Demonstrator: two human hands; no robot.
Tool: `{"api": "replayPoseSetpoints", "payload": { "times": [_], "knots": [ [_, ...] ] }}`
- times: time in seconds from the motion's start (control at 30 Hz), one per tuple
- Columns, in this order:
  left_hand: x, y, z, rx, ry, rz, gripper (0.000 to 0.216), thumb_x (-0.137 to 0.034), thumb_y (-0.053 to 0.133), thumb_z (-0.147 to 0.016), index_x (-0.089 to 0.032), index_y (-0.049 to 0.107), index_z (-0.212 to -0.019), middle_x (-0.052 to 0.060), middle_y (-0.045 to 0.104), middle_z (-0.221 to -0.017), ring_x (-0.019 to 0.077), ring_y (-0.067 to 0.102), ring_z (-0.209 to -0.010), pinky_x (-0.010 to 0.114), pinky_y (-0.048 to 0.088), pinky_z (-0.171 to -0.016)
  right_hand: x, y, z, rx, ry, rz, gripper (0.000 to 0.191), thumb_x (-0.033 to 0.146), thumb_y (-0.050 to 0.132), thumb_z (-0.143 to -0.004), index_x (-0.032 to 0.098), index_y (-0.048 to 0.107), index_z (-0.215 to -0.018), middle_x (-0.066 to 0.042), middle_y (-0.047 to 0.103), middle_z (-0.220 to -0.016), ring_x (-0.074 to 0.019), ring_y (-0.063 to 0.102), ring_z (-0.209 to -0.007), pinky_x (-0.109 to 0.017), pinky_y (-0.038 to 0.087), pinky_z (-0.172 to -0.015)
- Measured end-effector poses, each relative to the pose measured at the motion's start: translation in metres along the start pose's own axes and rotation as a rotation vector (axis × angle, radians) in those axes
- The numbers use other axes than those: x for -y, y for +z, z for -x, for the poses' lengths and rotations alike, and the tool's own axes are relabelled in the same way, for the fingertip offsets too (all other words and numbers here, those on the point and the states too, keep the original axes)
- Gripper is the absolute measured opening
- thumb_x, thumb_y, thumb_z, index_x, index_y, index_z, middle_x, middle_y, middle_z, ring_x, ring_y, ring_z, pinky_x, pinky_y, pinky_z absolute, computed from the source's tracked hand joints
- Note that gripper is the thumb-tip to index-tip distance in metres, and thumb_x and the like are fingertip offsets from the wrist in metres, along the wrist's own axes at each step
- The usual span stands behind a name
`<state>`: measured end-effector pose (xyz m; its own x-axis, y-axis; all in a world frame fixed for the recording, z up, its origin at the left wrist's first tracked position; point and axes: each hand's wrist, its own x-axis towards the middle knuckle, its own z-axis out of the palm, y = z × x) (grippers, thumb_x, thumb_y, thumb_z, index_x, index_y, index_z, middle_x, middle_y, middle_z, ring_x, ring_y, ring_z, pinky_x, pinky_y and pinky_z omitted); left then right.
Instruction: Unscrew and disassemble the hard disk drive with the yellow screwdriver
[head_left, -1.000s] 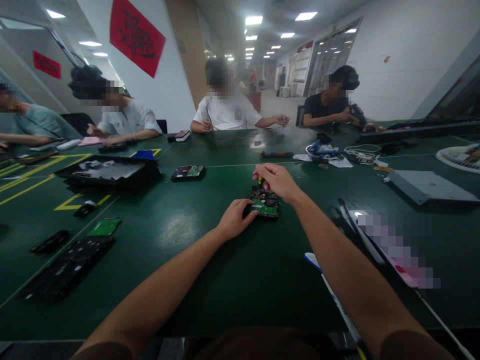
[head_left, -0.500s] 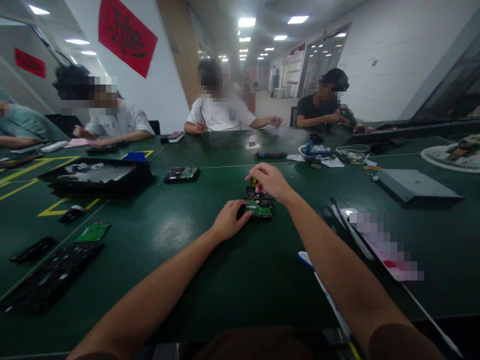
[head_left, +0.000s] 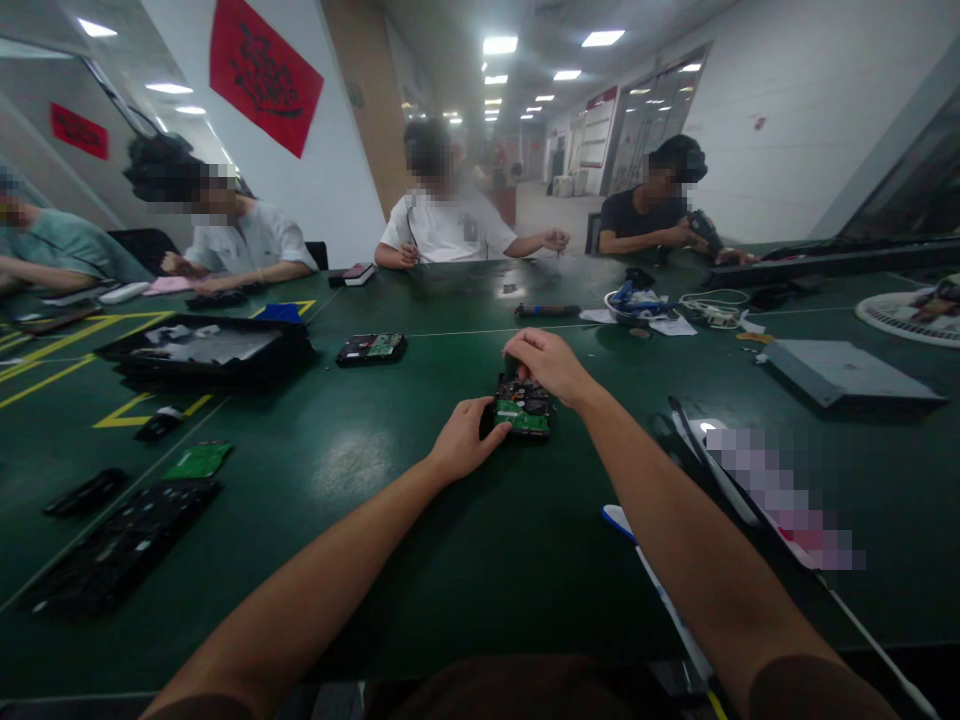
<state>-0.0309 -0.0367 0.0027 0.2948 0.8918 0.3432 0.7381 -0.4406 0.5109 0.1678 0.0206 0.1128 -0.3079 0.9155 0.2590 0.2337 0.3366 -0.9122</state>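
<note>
A hard drive (head_left: 525, 418) with a green circuit board lies on the table in front of me. My left hand (head_left: 466, 440) grips its left side, thumb along the near edge and fingers at the far side. Above the drive's far end, my right hand (head_left: 549, 362) is closed in a pinch around a small screwdriver (head_left: 511, 363). Most of that tool is covered by my fingers, and its tip is too small to make out. Farther back to the left lies another hard drive (head_left: 371, 348), board side up.
To the left are a black tray (head_left: 206, 350), a loose green circuit board (head_left: 199, 460) and a black plastic frame (head_left: 124, 545). On the right lie a grey metal box (head_left: 851, 375) and a pink-and-white packet (head_left: 772, 490). Cables (head_left: 637, 300) and several people are across the green table (head_left: 450, 580).
The view has shifted slightly, so everything sits a little farther right. My right fingers have turned a little around the screwdriver, hiding its yellow part. My left hand keeps its grip on the hard drive.
</note>
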Motion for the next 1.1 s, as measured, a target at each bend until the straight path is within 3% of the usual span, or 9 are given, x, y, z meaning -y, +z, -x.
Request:
{"api": "replayPoseSetpoints", "payload": {
  "times": [0.13, 0.23, 0.37, 0.53, 0.63, 0.73, 0.87, 1.1],
  "knots": [
    [0.002, 0.001, -0.001, 0.013, 0.015, -0.01, 0.056, -0.053, 0.058, -0.099, -0.016, 0.055, -0.141, 0.016, 0.064, -0.134, 0.0311, 0.057, -0.13, 0.048, 0.047, -0.112, 0.001, 0.002, -0.001, 0.045, 0.016, -0.066, 0.019, 0.038, 0.057, -0.094, 0.022, 0.068, -0.094, -0.004, 0.074, -0.089, -0.0099, 0.055, -0.054, -0.024, 0.037, -0.047],
    [0.002, 0.001, -0.001, 0.014, 0.011, -0.006, 0.062, -0.053, 0.057, -0.099, -0.016, 0.049, -0.147, 0.016, 0.061, -0.14, 0.0309, 0.055, -0.133, 0.048, 0.046, -0.114, 0.003, 0.003, -0.001, 0.087, 0.009, -0.109, 0.022, 0.038, 0.054, -0.097, 0.022, 0.069, -0.1, -0.006, 0.075, -0.106, -0.0088, 0.056, -0.054, -0.024, 0.037, -0.045],
    [0.001, 0.001, 0.0, 0.022, 0.021, -0.011, 0.062, -0.052, 0.055, -0.1, -0.016, 0.046, -0.15, 0.016, 0.06, -0.142, 0.03, 0.053, -0.135, 0.047, 0.045, -0.116, 0.002, 0.001, -0.002, 0.111, 0.017, -0.144, 0.029, 0.04, 0.051, -0.099, 0.021, 0.072, -0.104, -0.008, 0.074, -0.105, -0.0104, 0.058, -0.057, -0.025, 0.04, -0.046],
    [0.0, 0.0, 0.0, 0.026, 0.034, -0.032, 0.062, -0.053, 0.053, -0.101, -0.015, 0.048, -0.15, 0.016, 0.06, -0.141, 0.0307, 0.053, -0.134, 0.048, 0.045, -0.115, -0.002, -0.002, -0.001, 0.094, -0.023, -0.031, 0.03, 0.044, 0.057, -0.097, 0.022, 0.075, -0.104, -0.002, 0.064, -0.072, -0.012, 0.053, -0.057, -0.023, 0.036, -0.047],
    [0.0, -0.001, 0.0, 0.031, 0.055, -0.043, 0.06, -0.053, 0.053, -0.101, -0.015, 0.051, -0.148, 0.016, 0.062, -0.139, 0.0312, 0.053, -0.134, 0.049, 0.044, -0.116, -0.006, -0.001, -0.002, 0.047, -0.021, -0.011, 0.029, 0.048, 0.062, -0.094, 0.021, 0.073, -0.094, 0.0, 0.06, -0.065, -0.0123, 0.054, -0.057, -0.023, 0.039, -0.049],
    [-0.001, -0.001, -0.001, 0.037, 0.067, -0.045, 0.061, -0.053, 0.054, -0.1, -0.014, 0.051, -0.148, 0.016, 0.062, -0.138, 0.0316, 0.053, -0.133, 0.049, 0.045, -0.115, -0.008, 0.002, -0.003, 0.006, 0.002, -0.033, 0.029, 0.049, 0.065, -0.092, 0.021, 0.069, -0.09, -0.002, 0.069, -0.074, -0.0113, 0.055, -0.055, -0.024, 0.04, -0.047],
    [0.0, -0.001, -0.001, 0.039, 0.069, -0.042, 0.062, -0.053, 0.055, -0.1, -0.014, 0.051, -0.148, 0.016, 0.062, -0.139, 0.0317, 0.053, -0.133, 0.049, 0.044, -0.115, -0.007, 0.002, -0.003, 0.036, -0.017, -0.1, 0.026, 0.046, 0.06, -0.096, 0.022, 0.069, -0.103, -0.007, 0.076, -0.105, -0.0098, 0.06, -0.056, -0.023, 0.041, -0.044],
    [0.001, -0.001, -0.001, 0.039, 0.065, -0.044, 0.062, -0.055, 0.054, -0.1, -0.015, 0.051, -0.148, 0.016, 0.062, -0.14, 0.0313, 0.053, -0.134, 0.049, 0.044, -0.116, -0.004, -0.002, -0.005, 0.089, -0.002, -0.144, 0.033, 0.044, 0.054, -0.1, 0.021, 0.073, -0.113, -0.008, 0.074, -0.103, -0.0116, 0.062, -0.058, -0.026, 0.048, -0.048]
  ]
}}
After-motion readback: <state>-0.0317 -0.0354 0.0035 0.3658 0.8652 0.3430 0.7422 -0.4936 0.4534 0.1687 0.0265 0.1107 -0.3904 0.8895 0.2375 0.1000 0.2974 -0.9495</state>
